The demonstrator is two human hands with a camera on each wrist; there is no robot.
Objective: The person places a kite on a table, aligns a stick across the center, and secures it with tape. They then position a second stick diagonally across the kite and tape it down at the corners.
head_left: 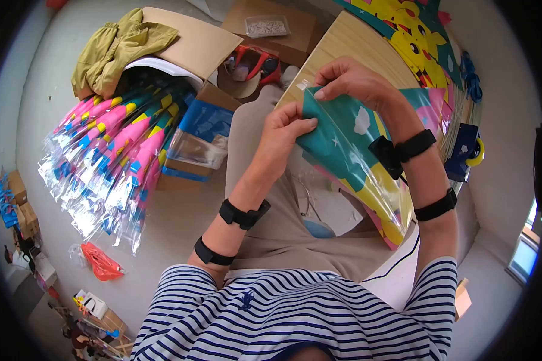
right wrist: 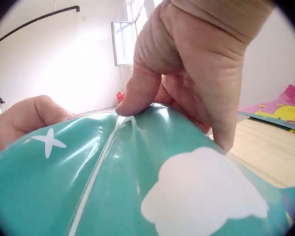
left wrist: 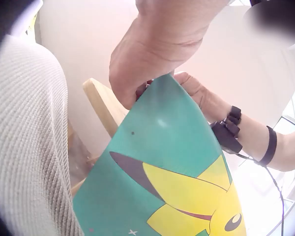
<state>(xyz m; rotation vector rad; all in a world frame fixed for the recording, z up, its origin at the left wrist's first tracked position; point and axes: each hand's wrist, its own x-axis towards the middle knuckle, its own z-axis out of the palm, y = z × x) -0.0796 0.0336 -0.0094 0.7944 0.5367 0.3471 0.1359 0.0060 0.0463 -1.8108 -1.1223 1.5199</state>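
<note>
Where hands pinch, green sheet puckers

Looks like a small workshop. Holds, at left in the head view, a large batch of alike printed plastic bundles; at upper centre, a tray of small pieces on a cardboard box; at upper right, printed sheets piled on a wooden table. Has plain pale walls.

The pale wooden counter carries printed sheets with yellow cartoon figures; the grey floor bears a crumpled red plastic bag, clear film just beside it.
</note>
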